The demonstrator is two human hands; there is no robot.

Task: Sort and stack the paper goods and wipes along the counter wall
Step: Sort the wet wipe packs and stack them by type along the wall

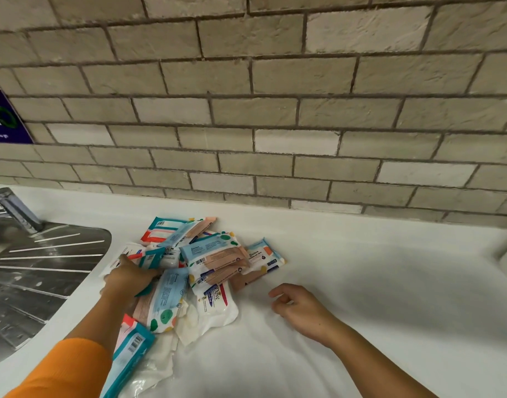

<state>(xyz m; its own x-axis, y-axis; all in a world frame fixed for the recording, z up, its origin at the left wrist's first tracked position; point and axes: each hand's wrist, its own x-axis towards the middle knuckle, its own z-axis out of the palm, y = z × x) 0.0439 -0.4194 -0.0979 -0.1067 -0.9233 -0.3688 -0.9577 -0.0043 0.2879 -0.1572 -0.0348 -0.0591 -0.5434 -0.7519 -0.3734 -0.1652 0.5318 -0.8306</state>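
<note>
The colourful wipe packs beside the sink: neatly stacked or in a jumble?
A jumble. The blue, white and peach plastic wipe packs overlap at odd angles on the white counter; the left hand rests on them.

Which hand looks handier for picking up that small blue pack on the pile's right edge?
Probably the right hand: it holds nothing and hovers just in front of the blue pack. The left hand is buried in the pile's far side.

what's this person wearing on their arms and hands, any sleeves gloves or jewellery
The left arm wears a plain orange fabric sleeve that ends partway along the forearm. The right arm shows no sleeve within the frame. Neither the left hand nor the right hand shows a glove, ring, watch or bracelet.
</note>
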